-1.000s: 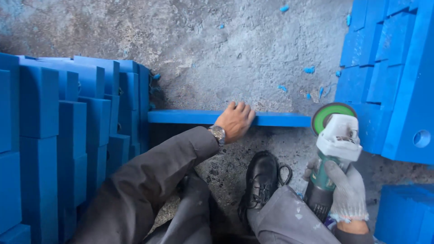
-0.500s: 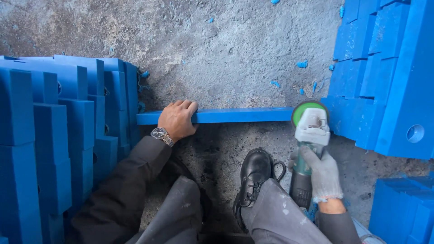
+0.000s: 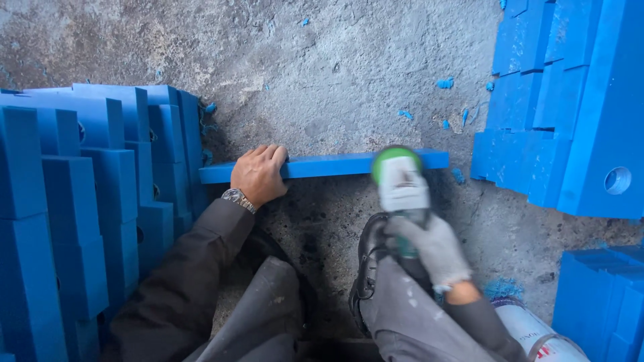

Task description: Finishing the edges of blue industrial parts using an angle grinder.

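Observation:
A long flat blue plastic bar (image 3: 335, 165) stands on edge on the concrete floor. My left hand (image 3: 258, 175), bare with a wristwatch, presses down on its left part. My right hand (image 3: 429, 247), in a grey glove, grips an angle grinder (image 3: 400, 184) with a green guard. The grinder's head sits over the right part of the bar and looks blurred with motion. My black shoe (image 3: 370, 268) rests below the grinder.
Stacked blue plastic blocks (image 3: 80, 201) fill the left side. More blue pieces (image 3: 563, 114) pile at the right, one with a round hole. Blue chips (image 3: 444, 84) litter the concrete floor (image 3: 335, 74). A white canister (image 3: 537, 332) lies at lower right.
My right hand has swung the grinder left from the bar's right end onto the bar. My left hand stays pressed on the bar while the view has shifted.

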